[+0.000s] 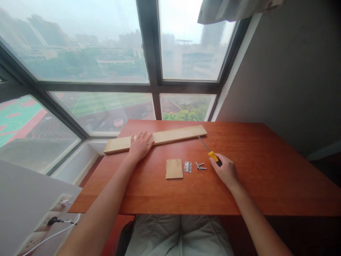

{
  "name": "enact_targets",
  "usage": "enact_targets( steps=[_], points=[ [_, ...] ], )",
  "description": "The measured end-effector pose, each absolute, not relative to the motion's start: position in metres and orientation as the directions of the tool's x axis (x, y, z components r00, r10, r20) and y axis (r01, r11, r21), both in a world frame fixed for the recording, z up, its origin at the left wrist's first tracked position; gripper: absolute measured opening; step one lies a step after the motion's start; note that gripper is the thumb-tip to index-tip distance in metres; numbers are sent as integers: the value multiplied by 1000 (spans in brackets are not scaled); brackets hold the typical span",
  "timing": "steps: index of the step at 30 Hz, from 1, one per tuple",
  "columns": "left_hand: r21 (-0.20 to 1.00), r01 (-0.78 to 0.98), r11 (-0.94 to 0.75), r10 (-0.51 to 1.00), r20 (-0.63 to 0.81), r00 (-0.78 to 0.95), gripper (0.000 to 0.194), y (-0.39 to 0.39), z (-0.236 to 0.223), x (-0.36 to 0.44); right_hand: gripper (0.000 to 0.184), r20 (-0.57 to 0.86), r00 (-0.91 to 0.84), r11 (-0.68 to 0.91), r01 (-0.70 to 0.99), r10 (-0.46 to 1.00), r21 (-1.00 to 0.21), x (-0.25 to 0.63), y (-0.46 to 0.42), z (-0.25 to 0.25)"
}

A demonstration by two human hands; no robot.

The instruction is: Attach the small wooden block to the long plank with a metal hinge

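Note:
My left hand (140, 144) lies flat, fingers spread, on a long pale wooden plank (173, 136) that runs across the far part of the red-brown table (266, 170). My right hand (226, 171) is closed round the yellow and black handle of a screwdriver (211, 153), whose metal shaft reaches up to the plank's right end. Between my hands lie a small square wooden block (174, 168), a small metal hinge (188, 166) and a few loose screws (200, 166).
A big window (106, 71) stands behind the table, a grey wall (293, 71) to the right. At lower left a white power strip (53, 217) carries plugged-in cables. My lap shows under the table's front edge.

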State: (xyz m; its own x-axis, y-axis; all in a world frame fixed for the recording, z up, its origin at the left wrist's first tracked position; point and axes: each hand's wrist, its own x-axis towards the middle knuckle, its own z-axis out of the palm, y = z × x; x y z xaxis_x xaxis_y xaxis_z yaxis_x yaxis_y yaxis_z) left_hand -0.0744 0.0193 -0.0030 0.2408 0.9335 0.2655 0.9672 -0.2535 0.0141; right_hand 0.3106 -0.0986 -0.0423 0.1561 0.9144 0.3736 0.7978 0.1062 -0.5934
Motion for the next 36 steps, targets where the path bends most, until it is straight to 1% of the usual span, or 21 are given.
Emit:
enact_targets(
  steps=[2, 4, 6, 8, 11, 13, 16, 23, 28, 33, 36],
  points=[
    [15, 958, -287, 914, 302, 269, 46, 6, -1, -53, 32, 371, 149, 108, 801, 916, -589, 311, -98, -43],
    [35, 915, -402, 879, 295, 375, 46, -14, 2, -25, 31, 365, 137, 110, 807, 921, -581, 311, -98, -44],
    [46, 809, -586, 789, 261, 556, 47, -39, 5, 7, 30, 364, 131, 113, 809, 922, -577, 312, -98, -44],
    [61, 669, -741, 663, 221, 715, 50, -62, 8, 37, 30, 367, 131, 116, 807, 921, -578, 312, -98, -44],
    [98, 523, -847, 531, 180, 828, 53, -86, 6, 68, 31, 373, 126, 125, 805, 919, -580, 311, -97, -43],
    [123, 486, -866, 500, 155, 852, 53, -92, 1, 78, 32, 377, 124, 130, 803, 918, -581, 311, -97, -43],
    [151, 480, -864, 498, 126, 858, 56, -89, -7, 79, 32, 374, 127, 128, 801, 919, -585, 310, -98, -43],
    [135, 514, -847, 529, 141, 836, 55, -76, -13, 50, 33, 332, 130, 108, 785, 934, -610, 309, -99, -37],
    [123, 585, -802, 598, 163, 785, 52, -67, -11, 22, 29, 323, 143, 97, 776, 936, -623, 294, -99, -33],
    [167, 628, -760, 650, 179, 739, 44, -58, -7, -8, 26, 287, 100, 82, 826, 953, -558, 272, -99, -29],
    [197, 643, -740, 672, 198, 713, 40, -55, -4, -25, 20, 268, 53, 108, 826, 962, -553, 273, -99, -24]
  ],
)
